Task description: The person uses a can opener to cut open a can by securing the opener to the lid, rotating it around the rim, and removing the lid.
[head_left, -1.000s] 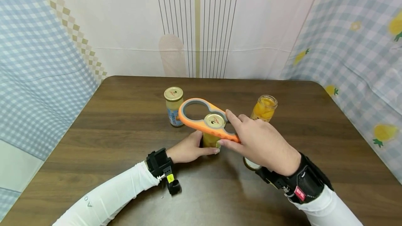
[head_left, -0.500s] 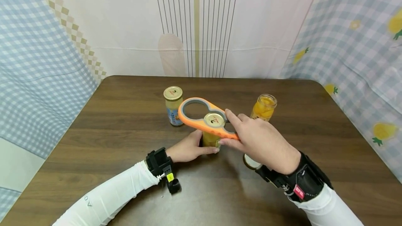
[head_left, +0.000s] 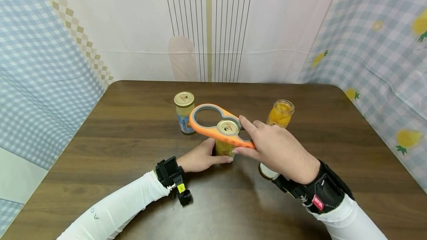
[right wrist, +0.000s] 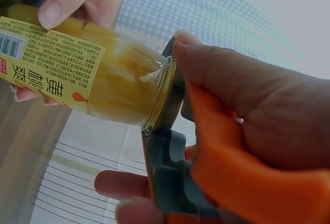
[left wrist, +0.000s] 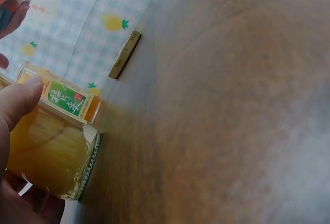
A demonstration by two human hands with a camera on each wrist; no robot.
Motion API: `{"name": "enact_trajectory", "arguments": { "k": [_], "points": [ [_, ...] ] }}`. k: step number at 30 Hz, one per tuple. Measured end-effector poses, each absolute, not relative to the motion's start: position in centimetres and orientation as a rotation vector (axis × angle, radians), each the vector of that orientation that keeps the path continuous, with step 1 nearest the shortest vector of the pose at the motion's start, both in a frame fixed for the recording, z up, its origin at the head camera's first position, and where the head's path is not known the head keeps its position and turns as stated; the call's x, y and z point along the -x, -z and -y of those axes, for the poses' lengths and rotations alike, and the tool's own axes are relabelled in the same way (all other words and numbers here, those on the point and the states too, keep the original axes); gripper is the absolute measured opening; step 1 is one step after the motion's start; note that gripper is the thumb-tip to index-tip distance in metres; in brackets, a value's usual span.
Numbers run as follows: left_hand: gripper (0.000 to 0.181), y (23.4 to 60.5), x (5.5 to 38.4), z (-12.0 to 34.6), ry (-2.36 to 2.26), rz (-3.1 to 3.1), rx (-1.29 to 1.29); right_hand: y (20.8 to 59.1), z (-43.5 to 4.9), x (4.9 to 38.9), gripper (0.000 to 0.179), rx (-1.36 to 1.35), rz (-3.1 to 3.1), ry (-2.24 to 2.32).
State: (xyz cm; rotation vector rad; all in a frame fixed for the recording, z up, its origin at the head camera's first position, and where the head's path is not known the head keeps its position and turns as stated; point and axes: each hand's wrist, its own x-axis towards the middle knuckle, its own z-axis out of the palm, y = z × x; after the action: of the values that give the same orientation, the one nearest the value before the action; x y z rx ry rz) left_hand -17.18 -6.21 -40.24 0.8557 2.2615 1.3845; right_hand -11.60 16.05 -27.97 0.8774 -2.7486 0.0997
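Note:
In the head view, my left hand [head_left: 198, 157] grips the body of a glass jar [head_left: 222, 149] of yellow peach pieces, thumb on the near side. The right wrist view shows this jar's yellow label [right wrist: 49, 62]. Its gold lid [head_left: 228, 127] sits inside one ring of an orange and grey jar opener [head_left: 213, 133]. My right hand [head_left: 281, 151] holds the opener by its handle end, thumb toward me and fingers along the far side. Close up, the opener's grey inner edge [right wrist: 177, 92] lies around the lid. The jar stands upright on the table.
A lidded jar [head_left: 184, 114] with a blue label stands behind, to the left. Behind my right hand is a lidless jar [head_left: 281, 114] of orange-yellow fruit. A loose lid [head_left: 268, 172] lies on the brown table [head_left: 140, 129], partly under my right wrist. Patterned cloths [head_left: 133, 17] hang around the table.

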Motion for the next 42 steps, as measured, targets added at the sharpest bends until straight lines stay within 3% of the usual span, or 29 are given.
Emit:
{"name": "enact_trajectory", "arguments": {
  "k": [42],
  "points": [
    [0.063, 40.11, 17.18, 6.19, -1.392, -2.232, -0.885, 27.92, -16.36, 11.84, 0.08, -0.915, 2.768, -0.136]
  ]
}}
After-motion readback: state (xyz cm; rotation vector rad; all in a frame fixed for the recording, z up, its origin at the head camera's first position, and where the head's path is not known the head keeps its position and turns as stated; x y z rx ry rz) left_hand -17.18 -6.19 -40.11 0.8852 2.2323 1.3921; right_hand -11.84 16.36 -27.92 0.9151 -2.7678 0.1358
